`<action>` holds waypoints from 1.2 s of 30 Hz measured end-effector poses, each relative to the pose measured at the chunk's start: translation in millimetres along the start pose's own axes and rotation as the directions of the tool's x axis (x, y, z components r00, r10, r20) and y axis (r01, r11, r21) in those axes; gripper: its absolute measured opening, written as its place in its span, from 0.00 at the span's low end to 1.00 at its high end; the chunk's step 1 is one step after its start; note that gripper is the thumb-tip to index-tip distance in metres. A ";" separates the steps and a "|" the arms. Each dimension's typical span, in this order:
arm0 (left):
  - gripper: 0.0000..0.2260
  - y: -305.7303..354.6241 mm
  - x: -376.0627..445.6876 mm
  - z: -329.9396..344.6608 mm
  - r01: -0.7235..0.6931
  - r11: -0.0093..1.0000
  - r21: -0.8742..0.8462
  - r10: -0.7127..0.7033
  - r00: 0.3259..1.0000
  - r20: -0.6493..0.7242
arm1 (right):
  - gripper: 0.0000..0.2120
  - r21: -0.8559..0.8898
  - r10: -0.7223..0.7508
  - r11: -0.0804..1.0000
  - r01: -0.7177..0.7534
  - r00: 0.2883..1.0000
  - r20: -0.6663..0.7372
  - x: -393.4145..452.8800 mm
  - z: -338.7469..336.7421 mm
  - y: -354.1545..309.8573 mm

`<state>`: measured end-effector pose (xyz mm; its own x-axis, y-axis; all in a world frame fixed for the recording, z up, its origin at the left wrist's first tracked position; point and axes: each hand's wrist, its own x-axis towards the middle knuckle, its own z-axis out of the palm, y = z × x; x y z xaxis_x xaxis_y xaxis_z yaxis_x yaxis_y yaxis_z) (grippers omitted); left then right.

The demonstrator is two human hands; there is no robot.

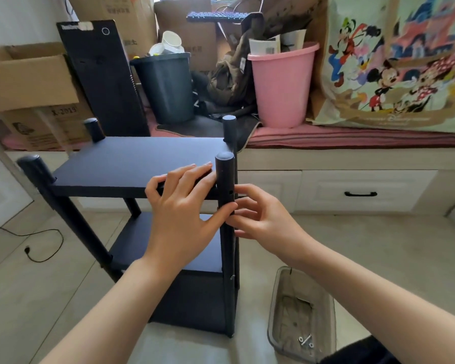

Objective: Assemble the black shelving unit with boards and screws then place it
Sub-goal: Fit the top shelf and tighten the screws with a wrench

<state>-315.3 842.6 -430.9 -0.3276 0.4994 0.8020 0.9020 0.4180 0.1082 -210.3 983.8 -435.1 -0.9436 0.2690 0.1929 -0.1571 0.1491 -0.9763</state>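
Observation:
The black shelving unit (132,164) stands on the floor with three boards between round black posts. My left hand (184,206) rests on the front right corner of the top board, fingers spread over the board and thumb pressed against the near right post (225,174). My right hand (258,216) is at the right side of that post, its curled fingertips touching it just below a small screw hole. Whether it pinches a screw I cannot tell. A screw head shows lower on the same post (232,277).
A clear plastic tray (276,311) with a few screws (305,340) lies on the floor at the right. Behind the shelf, a window bench holds a dark bin (166,88), a pink bin (281,85), cardboard boxes and a cartoon bag. A black cable (37,248) lies at left.

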 end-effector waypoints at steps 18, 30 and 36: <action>0.23 10.6 0.7 3.0 0.015 0.999 0.048 -0.016 1.000 0.021 | 0.07 -0.268 0.375 0.877 -0.399 0.917 -0.137 -30.0 -65.4 70.5; 0.21 13.3 -0.8 7.0 0.025 0.998 0.058 -0.025 1.000 -0.002 | 0.09 -0.504 0.809 0.277 -0.818 0.482 -0.337 -80.3 -72.5 245.2; 0.20 16.7 0.3 10.0 0.038 0.997 0.067 -0.036 0.999 -0.038 | 0.12 -0.806 0.826 0.054 -0.589 0.480 -0.296 -103.5 -74.0 299.9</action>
<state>-303.2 857.3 -434.7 -0.3487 0.4553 0.8192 0.8679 0.4867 0.0989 -138.2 1071.0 -740.6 -0.4964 0.5335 -0.6848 0.7824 0.6167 -0.0867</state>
